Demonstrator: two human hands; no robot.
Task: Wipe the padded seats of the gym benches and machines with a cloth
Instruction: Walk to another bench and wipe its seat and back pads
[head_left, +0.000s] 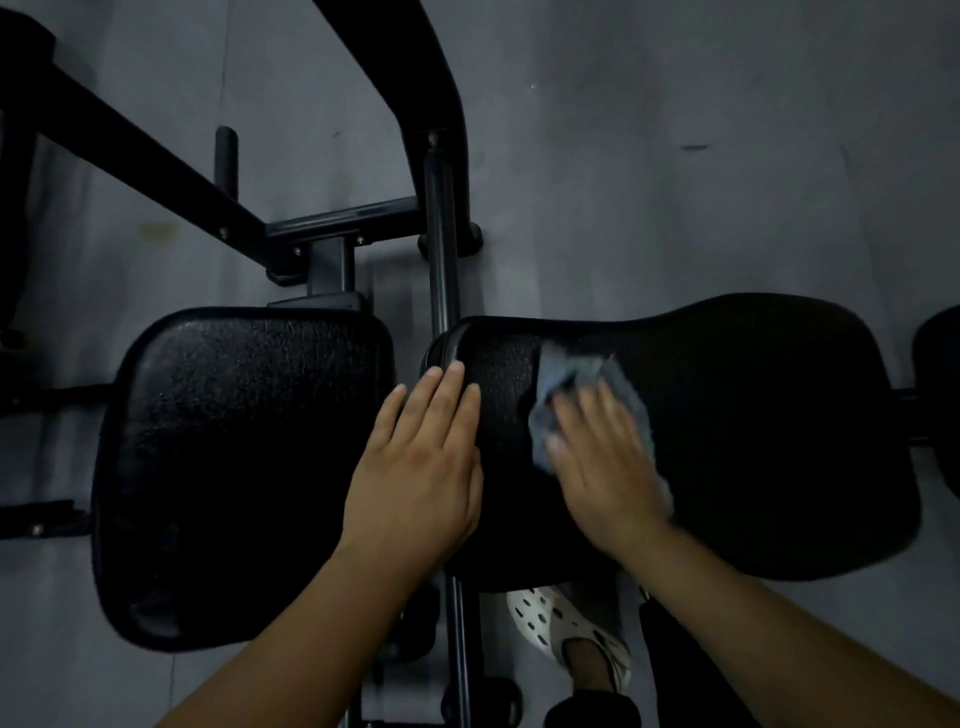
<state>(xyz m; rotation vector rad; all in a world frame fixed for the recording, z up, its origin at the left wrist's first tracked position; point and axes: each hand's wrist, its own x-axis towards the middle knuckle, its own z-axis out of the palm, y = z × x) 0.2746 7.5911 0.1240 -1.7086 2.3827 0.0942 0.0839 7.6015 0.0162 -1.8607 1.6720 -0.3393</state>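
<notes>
Now the blue-grey cloth (569, 376) lies on the left part of the wide black padded seat (769, 431), under the right hand (605, 467), which presses it down with flat, spread fingers. The left hand (421, 467) rests flat with straight fingers on the left edge of this seat, just beside a second, square pad (234, 447); a black metal bar (441, 270) passes between both pads

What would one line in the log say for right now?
step: wiping | right hand: presses blue cloth on right pad | left hand: flat, fingers on that pad's edge | left pad: no cloth
</notes>
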